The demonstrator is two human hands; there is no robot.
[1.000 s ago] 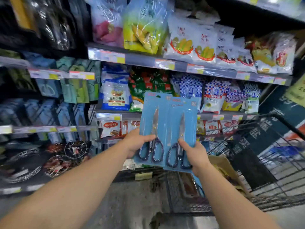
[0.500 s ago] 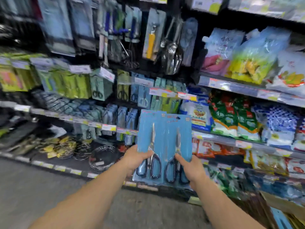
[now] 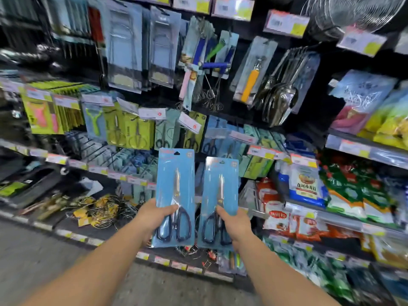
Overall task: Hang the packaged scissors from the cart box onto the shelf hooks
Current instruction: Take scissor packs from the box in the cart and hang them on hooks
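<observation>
I hold two blue carded packs of black-handled scissors upright in front of the shelf. My left hand [image 3: 154, 216] grips the left scissors pack [image 3: 175, 186] at its lower left edge, thumb across the front. My right hand [image 3: 234, 224] grips the right scissors pack [image 3: 221, 188] at its lower right, thumb on the front. The two packs stand side by side with a narrow gap between them. Behind them, rows of shelf hooks [image 3: 136, 160] carry hanging scissors packs [image 3: 209, 140] in blue and green. The cart and its box are out of view.
Peelers on yellow-green cards [image 3: 42, 111] hang at left. Whisks [image 3: 205, 62] and ladles [image 3: 282, 93] hang above. Food bags [image 3: 304, 184] fill the shelves at right. Wire racks [image 3: 97, 210] lie on the bottom shelf. Grey floor [image 3: 44, 257] lies at lower left.
The view has swung left from the cart and food shelves to the utensil wall. The two packs, overlapping before, now stand apart, each in its own hand.
</observation>
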